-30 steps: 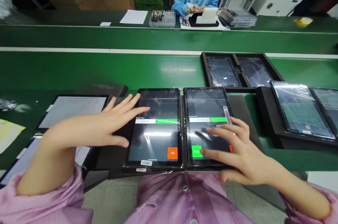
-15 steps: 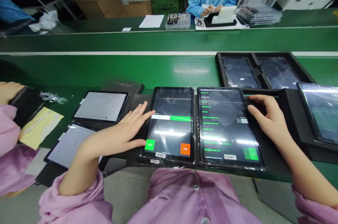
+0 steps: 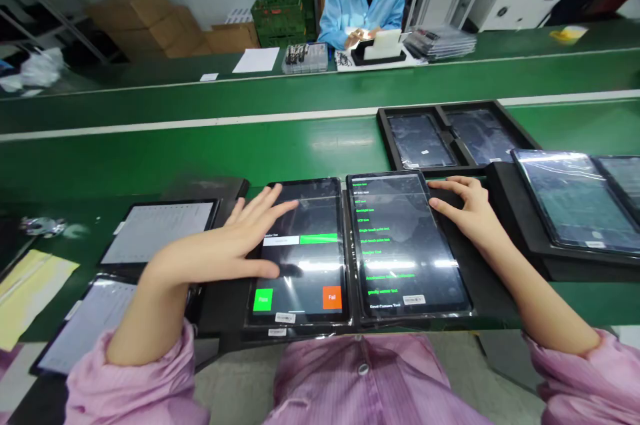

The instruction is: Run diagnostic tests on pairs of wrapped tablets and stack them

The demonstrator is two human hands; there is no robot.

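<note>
Two tablets lie side by side in front of me. The left tablet shows a white and green bar, a green square and an orange "Fail" square. My left hand spreads its fingers over that tablet's left part; whether the fingertips touch the glass I cannot tell. On the right tablet is a list of green test lines. My right hand rests by its upper right edge, thumb and fingers apart, holding nothing. White labels sit along the lower edges of both tablets.
At left lie two tablets with pale screens and a yellow paper. A black tray with two tablets stands beyond my right hand. Further right, more tablets rest on a black block. Across the green bench sits a person in blue.
My view has shifted to the right. My left hand has moved further over the left tablet, its thumb now above the green square. The right tablet's list looks different, its green block gone.
</note>
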